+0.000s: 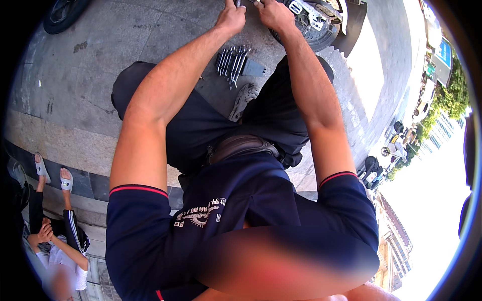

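Observation:
At the top edge, both arms reach forward and their hands are partly cut off by the frame. My left hand (232,19) is closed, with a small piece of dark metal showing at its fingertips. Just to its right, my right hand (276,16) is also closed, and a bit of metal shows beside its fingers. What either holds is too cut off to name. Right of my right hand is a motorbike wheel (321,37) with metal parts. Several wrenches (232,62) lie on the paving below my hands, beside a dark flat holder (254,67).
My shoe (244,100) is planted close to the wrenches, between my bent knees. Another tyre (63,17) is at the far left. A seated person (57,246) in sandals is at the lower left. Parked motorbikes (394,150) stand at the right.

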